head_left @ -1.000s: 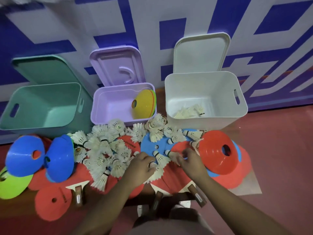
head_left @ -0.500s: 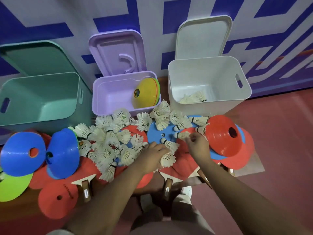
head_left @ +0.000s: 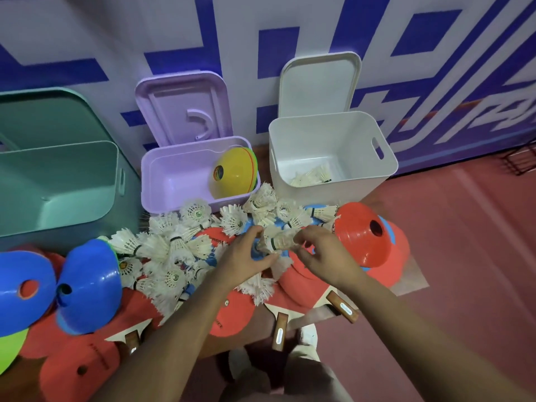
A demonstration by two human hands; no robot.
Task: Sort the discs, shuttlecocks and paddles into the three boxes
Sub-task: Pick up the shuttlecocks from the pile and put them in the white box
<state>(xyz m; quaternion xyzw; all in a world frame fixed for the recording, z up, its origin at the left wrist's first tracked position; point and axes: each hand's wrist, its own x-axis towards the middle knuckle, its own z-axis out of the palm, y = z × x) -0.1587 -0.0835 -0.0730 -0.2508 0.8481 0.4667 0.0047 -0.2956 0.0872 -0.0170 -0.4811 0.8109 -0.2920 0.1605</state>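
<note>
Three open boxes stand against the wall: a green box (head_left: 72, 204), a purple box (head_left: 162, 195) holding yellow discs (head_left: 235, 174), and a white box (head_left: 333, 134) with several shuttlecocks (head_left: 311, 178) inside. A heap of white shuttlecocks (head_left: 171, 248) lies in front, over red paddles (head_left: 232, 311) and blue and red discs. My left hand (head_left: 246, 256) and my right hand (head_left: 322, 253) together hold a bunch of shuttlecocks (head_left: 277, 240) just above the heap, fingers curled around it.
Blue discs (head_left: 90, 282) and a green disc (head_left: 8, 349) lie at the left, red discs (head_left: 362, 233) at the right. Box lids lean on the blue-and-white wall (head_left: 261, 30). Paddle handles (head_left: 280, 332) stick out toward me. Red floor (head_left: 464, 271) lies to the right.
Both hands have come together and lifted a bunch of shuttlecocks off the heap. The camera has moved closer and tilted.
</note>
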